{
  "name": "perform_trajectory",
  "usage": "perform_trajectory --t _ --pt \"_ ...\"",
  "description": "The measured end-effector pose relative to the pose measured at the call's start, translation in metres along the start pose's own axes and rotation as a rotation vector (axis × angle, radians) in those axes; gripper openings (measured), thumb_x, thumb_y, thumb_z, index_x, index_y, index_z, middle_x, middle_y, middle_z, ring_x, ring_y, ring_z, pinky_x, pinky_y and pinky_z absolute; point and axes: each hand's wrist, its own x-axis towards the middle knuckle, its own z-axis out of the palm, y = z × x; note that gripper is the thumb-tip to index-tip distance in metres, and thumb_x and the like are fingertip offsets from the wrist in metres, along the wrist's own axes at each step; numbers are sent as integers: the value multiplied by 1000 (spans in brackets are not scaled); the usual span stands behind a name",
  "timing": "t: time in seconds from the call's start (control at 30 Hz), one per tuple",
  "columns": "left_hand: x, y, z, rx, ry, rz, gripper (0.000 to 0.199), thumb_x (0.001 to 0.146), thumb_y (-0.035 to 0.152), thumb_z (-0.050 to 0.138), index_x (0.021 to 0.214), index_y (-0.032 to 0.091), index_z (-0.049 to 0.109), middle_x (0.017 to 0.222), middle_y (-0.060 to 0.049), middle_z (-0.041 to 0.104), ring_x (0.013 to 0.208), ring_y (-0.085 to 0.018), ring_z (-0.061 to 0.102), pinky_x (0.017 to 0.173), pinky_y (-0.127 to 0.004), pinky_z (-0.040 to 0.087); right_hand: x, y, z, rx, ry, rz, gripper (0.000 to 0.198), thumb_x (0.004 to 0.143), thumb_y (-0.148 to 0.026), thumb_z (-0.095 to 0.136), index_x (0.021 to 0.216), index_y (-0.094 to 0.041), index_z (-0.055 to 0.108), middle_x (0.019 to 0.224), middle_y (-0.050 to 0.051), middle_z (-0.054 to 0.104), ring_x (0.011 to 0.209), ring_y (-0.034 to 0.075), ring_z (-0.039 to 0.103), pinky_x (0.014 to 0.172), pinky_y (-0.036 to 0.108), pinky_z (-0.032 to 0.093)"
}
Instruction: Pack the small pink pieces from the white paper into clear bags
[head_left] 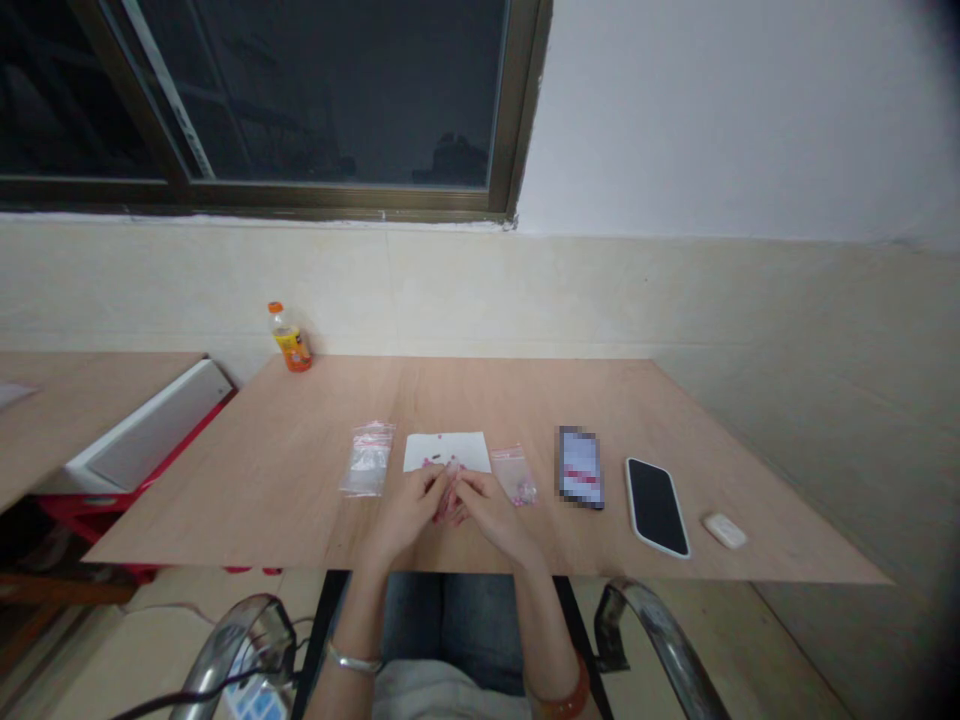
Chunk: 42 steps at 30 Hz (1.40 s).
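Note:
My left hand and my right hand meet at the near edge of a white sheet of paper. Between them is what looks like a small clear plastic bag with pinkish-red bits inside, and the fingers of both hands close on it. Fine detail at the fingertips is too small to make out. Several tiny dark red and pink pieces lie on the paper just beyond my fingers. To the right of the paper rests a zip bag with small pieces in it. A stack of clear zip bags lies to the left.
On the wooden table, a lit phone, a dark-screened phone and a white case lie to the right. An orange drink bottle stands at the back left. Metal chair arms flank my lap below the table edge.

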Motion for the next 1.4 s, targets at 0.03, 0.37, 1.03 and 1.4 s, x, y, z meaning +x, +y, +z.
perform_trajectory --t 0.03,0.37,1.03,1.4 --pt "0 -1 2 98 38 2 46 91 47 31 61 17 51 54 1 51 55 -13 50 57 -24 34 1 3 0 -42 37 -6 31 81 -40 46 65 -16 56 61 1 60 57 11 58 51 21 46" --pt "6 -12 0 458 233 -33 34 91 36 32 74 18 54 65 -2 60 61 -16 55 55 -24 29 5 15 -6 -279 255 -109 27 80 -33 45 61 -17 53 59 1 58 59 14 56 55 23 43" --pt "6 -14 3 635 190 38 44 81 13 51 124 24 55 135 -10 50 119 -24 51 98 -40 37 13 27 2 58 209 209 26 80 -44 51 83 -19 54 61 -1 60 48 16 59 45 27 47" --pt "8 -8 3 583 51 118 56 76 2 46 123 32 55 137 -2 48 127 -23 42 105 -46 28 30 31 -7 1168 27 418 31 87 -45 50 85 -14 55 66 3 64 60 15 63 58 27 51"
